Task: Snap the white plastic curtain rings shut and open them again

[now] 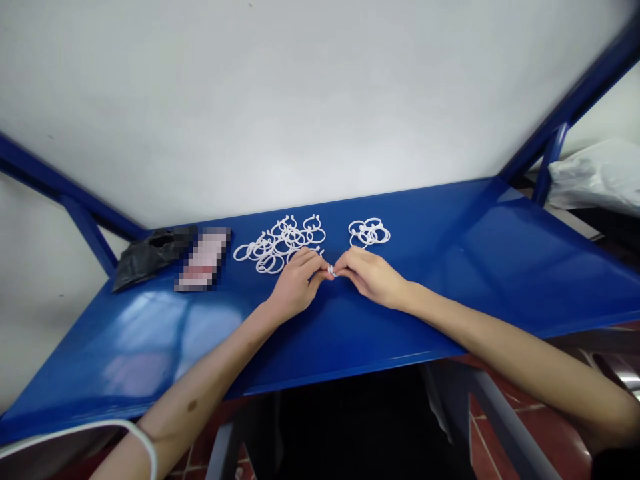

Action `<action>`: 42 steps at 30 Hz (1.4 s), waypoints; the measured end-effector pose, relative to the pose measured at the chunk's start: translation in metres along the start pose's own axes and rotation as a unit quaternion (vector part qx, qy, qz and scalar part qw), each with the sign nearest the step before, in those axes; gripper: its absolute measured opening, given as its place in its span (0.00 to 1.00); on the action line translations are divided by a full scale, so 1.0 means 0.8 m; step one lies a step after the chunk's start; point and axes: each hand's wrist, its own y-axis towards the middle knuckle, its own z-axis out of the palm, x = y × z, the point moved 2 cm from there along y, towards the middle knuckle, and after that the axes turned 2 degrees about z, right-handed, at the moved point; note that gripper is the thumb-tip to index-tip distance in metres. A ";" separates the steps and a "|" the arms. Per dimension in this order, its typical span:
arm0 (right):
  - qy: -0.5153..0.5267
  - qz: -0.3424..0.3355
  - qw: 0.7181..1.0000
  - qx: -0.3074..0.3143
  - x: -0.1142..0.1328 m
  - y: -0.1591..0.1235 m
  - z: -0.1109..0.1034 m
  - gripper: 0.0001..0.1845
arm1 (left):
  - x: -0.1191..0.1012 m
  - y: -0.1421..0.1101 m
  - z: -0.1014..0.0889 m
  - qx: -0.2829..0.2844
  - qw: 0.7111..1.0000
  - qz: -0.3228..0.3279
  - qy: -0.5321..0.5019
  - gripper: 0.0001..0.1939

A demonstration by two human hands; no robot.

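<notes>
So both hands meet over the blue table (450,250), and I'm using the spot where the fingertips come together as the middle of the clock. Left hand (297,283) has thumb and fingers pinched on a small white piece (331,270), and the right hand (373,273) is pinching it too, coming in from the 3 o'clock side. Fingers cover most of it, so I honestly can't tell its full shape. Up at about 10 o'clock there's a big loose pile of white rings (289,236), all overlapping, some with a visible gap and little knobby tips. The left hand blocks the near edge of that pile, can't tell if it's touching. A smaller cluster of white rings (371,235) sits between 1 and 2 o'clock, just beyond the right hand. Out at 9 o'clock you've got a pixelated pinkish item (204,257), with a crumpled black plastic bag (145,260) right next to it, farther out. Some white cable (117,423) loops in around 8 o'clock over the left forearm, and a whitish plastic bag (595,175) is way off between 2 and 3, past the frame.
</notes>
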 end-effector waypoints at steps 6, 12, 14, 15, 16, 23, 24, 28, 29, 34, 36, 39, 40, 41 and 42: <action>0.004 0.026 0.999 0.025 -0.009 -0.007 0.012 0.06 | 0.002 -0.002 0.005 0.048 0.990 0.083 0.100 0.14; -0.056 0.041 0.997 0.019 -0.011 0.010 -0.003 0.10 | 0.007 0.005 0.002 0.014 0.992 0.048 0.120 0.10; -0.100 0.051 0.994 -0.002 -0.018 0.015 -0.021 0.13 | 0.009 0.007 -0.005 -0.029 0.990 0.021 0.139 0.13; -0.120 0.065 0.991 -0.011 -0.024 0.016 -0.031 0.13 | 0.012 0.007 -0.008 -0.040 0.988 0.007 0.151 0.15; -0.137 0.084 0.987 -0.019 -0.032 0.016 -0.041 0.14 | 0.016 0.007 -0.010 -0.040 0.986 -0.007 0.162 0.15; -0.189 0.137 0.972 0.001 -0.083 0.005 -0.072 0.12 | 0.042 -0.002 -0.005 0.077 0.975 -0.033 0.204 0.11; -0.192 0.140 0.971 0.003 -0.084 0.005 -0.071 0.12 | 0.043 -0.002 -0.004 0.078 0.975 -0.030 0.206 0.10; -0.202 0.152 0.967 0.006 -0.082 0.006 -0.072 0.13 | 0.040 -0.002 -0.003 0.066 0.977 -0.025 0.201 0.08; -0.207 0.154 0.966 0.007 -0.081 0.006 -0.073 0.14 | 0.040 -0.002 -0.004 0.065 0.978 -0.026 0.197 0.08; -0.235 0.157 0.959 0.015 -0.082 0.004 -0.078 0.16 | 0.041 -0.002 -0.006 0.067 0.982 -0.024 0.176 0.07; -0.243 0.157 0.957 0.015 -0.084 0.002 -0.079 0.16 | 0.042 -0.003 -0.007 0.063 0.982 -0.015 0.178 0.07; -0.250 0.154 0.956 0.002 -0.084 0.002 -0.081 0.17 | 0.042 -0.002 -0.008 0.046 0.982 0.008 0.181 0.07; -0.252 0.151 0.956 -0.006 -0.083 0.002 -0.081 0.17 | 0.042 -0.002 -0.008 0.037 0.983 0.017 0.180 0.07; -0.252 0.147 0.956 -0.014 -0.080 0.003 -0.081 0.17 | 0.041 -0.001 -0.008 0.026 0.983 0.027 0.179 0.07; -0.248 0.142 0.958 -0.023 -0.076 0.005 -0.080 0.16 | 0.039 -0.001 -0.009 0.012 0.983 0.038 0.177 0.07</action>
